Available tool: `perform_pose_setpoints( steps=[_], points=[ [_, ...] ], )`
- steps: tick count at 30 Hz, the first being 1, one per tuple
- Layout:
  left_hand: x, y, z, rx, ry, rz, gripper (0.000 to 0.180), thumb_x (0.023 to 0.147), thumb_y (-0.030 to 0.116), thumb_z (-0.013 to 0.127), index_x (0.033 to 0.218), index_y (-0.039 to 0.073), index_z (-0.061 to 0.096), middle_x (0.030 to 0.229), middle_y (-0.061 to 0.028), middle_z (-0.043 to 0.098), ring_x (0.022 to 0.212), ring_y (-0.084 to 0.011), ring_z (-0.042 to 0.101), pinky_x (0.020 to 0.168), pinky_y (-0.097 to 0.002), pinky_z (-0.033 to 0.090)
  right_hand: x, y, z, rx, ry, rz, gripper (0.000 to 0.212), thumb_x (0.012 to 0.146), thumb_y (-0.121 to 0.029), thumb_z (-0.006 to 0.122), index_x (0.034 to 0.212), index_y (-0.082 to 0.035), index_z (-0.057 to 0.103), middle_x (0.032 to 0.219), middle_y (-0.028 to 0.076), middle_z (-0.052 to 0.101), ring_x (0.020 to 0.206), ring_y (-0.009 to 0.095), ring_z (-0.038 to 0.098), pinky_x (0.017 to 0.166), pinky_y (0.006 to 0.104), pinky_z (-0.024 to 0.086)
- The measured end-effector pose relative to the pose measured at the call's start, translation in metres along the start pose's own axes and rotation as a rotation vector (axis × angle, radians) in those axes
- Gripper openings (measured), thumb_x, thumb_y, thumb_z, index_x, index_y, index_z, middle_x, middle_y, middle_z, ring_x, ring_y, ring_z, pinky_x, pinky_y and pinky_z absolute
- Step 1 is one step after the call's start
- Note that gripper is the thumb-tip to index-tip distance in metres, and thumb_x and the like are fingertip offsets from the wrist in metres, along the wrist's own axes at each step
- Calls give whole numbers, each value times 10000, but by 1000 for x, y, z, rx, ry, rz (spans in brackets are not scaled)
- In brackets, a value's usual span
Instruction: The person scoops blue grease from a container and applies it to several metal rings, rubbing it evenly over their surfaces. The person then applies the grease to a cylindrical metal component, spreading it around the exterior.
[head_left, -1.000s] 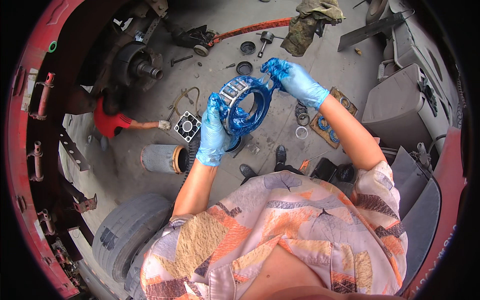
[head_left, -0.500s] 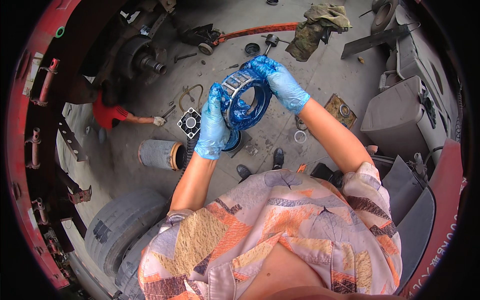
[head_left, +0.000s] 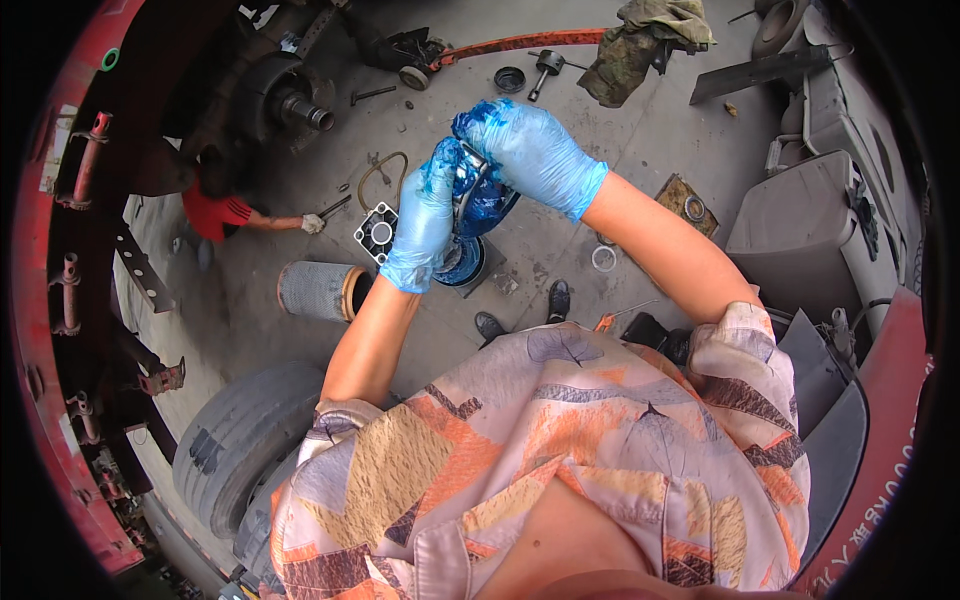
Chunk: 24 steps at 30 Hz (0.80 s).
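A: What do the fingers of the blue-gloved left hand point(head_left: 424, 222) do?
B: They are closed upon a ring-shaped bearing point(head_left: 490, 200), grasping it by its left side. It is thickly covered with blue grease point(head_left: 484, 212)
A: And the right hand point(head_left: 540, 152)?
B: It is bent over the upper right part of the bearing, with curled fingers touching it. Whether they grip or only press, I cannot tell
A: What is located around the fingers?
B: Below them stands a round container point(head_left: 480, 265) with blue content. Left of the left fingers, on the floor point(head_left: 550, 245), is a square pale frame point(head_left: 378, 238); farther left, a co-worker's gloved hand point(head_left: 312, 224); lower left, a cylindrical filter point(head_left: 315, 290), lying sideways. Beyond the right fingers are a black round cap point(head_left: 509, 79) and, just beside it, a T-handled tool point(head_left: 548, 63)
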<state>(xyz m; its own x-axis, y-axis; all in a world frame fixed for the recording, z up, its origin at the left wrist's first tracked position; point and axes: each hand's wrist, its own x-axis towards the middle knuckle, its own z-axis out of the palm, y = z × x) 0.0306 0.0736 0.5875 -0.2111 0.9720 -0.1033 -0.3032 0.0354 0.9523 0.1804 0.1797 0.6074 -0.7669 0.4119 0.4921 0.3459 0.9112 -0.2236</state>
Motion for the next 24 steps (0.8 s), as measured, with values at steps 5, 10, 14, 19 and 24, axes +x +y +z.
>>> perform_pose_setpoints(
  steps=[5,10,14,19,24],
  points=[
    [-3,14,13,-81,75,58,419,993,387,557,1094,-4,668,985,-52,703,853,-96,641,773,-254,527,-9,14,12,490,8,477,256,780,-146,714,1004,-52,634,975,150,669,913,332,654,749,397,540],
    [-3,14,22,-147,152,142,411,987,417,560,1076,28,660,954,-30,693,823,-81,628,766,-243,512,-20,-5,24,1320,2,1082,113,909,-125,583,989,-57,624,863,49,676,712,128,674,598,282,544],
    [-4,7,31,-187,122,249,510,954,520,561,1122,43,630,992,-19,673,870,-78,614,803,-250,503,-17,-26,48,2013,318,1266,132,920,-121,561,1024,-57,611,843,50,678,713,140,683,586,276,581],
    [4,30,-1,174,-174,200,708,905,613,560,1282,14,556,1105,-48,642,991,-117,599,854,-250,495,-18,-4,28,1595,241,1144,185,947,-118,538,1098,-48,618,929,84,694,732,148,690,594,284,576],
    [29,71,10,480,-194,97,518,783,241,814,1190,0,605,1022,-53,678,887,-120,631,825,-278,524,-1,26,7,713,298,719,181,870,-142,648,1020,-42,648,867,114,708,767,247,700,633,347,553]
  ],
)
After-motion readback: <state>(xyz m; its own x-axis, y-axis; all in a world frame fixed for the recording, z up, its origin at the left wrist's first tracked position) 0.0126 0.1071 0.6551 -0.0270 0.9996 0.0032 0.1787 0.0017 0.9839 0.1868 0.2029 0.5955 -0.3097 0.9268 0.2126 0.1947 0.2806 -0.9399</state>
